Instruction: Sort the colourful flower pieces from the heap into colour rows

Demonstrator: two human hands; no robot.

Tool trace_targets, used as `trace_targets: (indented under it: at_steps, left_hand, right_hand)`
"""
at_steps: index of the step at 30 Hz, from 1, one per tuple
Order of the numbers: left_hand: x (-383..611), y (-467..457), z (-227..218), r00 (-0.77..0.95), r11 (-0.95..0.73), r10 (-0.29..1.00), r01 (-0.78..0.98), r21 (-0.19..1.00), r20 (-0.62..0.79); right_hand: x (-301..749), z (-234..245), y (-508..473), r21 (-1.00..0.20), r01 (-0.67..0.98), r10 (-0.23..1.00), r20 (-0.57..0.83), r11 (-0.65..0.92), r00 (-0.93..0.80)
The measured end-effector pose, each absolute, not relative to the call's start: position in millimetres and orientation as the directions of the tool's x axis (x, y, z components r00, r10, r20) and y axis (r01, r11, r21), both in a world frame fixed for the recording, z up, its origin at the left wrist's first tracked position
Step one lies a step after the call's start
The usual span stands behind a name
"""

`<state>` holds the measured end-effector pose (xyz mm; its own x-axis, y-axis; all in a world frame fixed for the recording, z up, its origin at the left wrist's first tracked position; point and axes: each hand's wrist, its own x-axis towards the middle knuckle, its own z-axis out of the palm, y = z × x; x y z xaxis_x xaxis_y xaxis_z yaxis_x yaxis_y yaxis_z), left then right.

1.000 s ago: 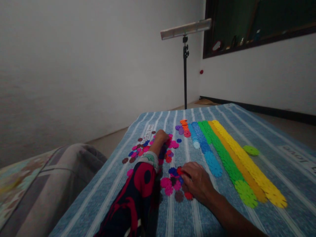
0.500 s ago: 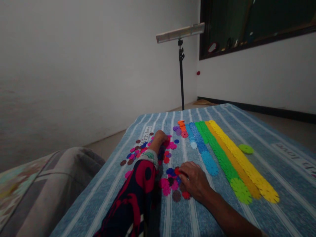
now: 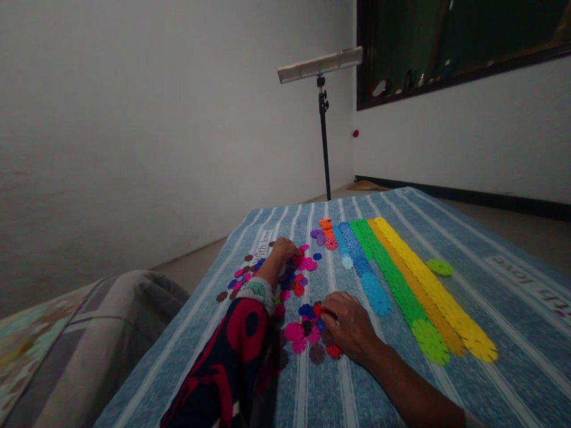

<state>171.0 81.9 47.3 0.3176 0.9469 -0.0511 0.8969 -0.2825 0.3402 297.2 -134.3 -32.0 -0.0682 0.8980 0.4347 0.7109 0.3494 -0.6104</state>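
Note:
My left hand point(image 3: 282, 252) reaches over the far scattered pile of flower-edged plastic discs point(image 3: 311, 264), mostly pink, red, dark blue and brown. Its fingers curl down by some red discs, and what they hold is hidden. Lower down, my right hand point(image 3: 350, 324) rests on the cloth beside a smaller cluster of discs, its thumb and fingers pinched on a red disc point(image 3: 317, 308). Pink discs point(image 3: 294, 333), a brown disc point(image 3: 317, 353) and another red disc point(image 3: 333, 352) lie in that cluster.
Overlapping rows of yellow discs point(image 3: 423, 285), orange-yellow, green discs point(image 3: 395, 285) and blue discs point(image 3: 376, 294) run along the striped blue cloth point(image 3: 491, 309). A lime disc point(image 3: 439, 268) lies apart on the right. Behind stands a lamp on a stand point(image 3: 325, 137); grey fabric point(image 3: 134, 321) bulges at left.
My left hand and forearm have shifted slightly left over the far pile, uncovering more discs. My right hand stays by the near cluster, and the view has moved a little.

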Motion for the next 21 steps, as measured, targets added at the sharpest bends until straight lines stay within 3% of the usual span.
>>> trace_targets:
  at_steps: [5,8,11,16,21]
  left_hand:
    - [186,53,61,0.376,-0.350,0.924,0.906,0.238,-0.070]
    - [200,30,64,0.555,-0.554,0.824,0.832,0.040,-0.114]
    - [208,11,60,0.628,-0.640,0.764,0.766,-0.057,-0.149]
    - [207,3,46,0.707,-0.714,0.699,0.699,-0.043,-0.107]
    - [205,11,38,0.761,-0.758,0.647,0.648,0.078,-0.042]
  right_hand:
    - [297,-29,-135,-0.609,0.715,0.903,0.423,0.343,-0.073]
    - [297,-30,-134,-0.616,0.712,0.903,0.424,0.339,-0.063]
    - [296,-31,-132,-0.617,0.710,0.903,0.426,0.339,-0.060]
    - [296,-29,-133,-0.616,0.718,0.909,0.414,0.325,-0.056]
    - [296,-29,-134,-0.604,0.724,0.903,0.424,0.334,-0.062]
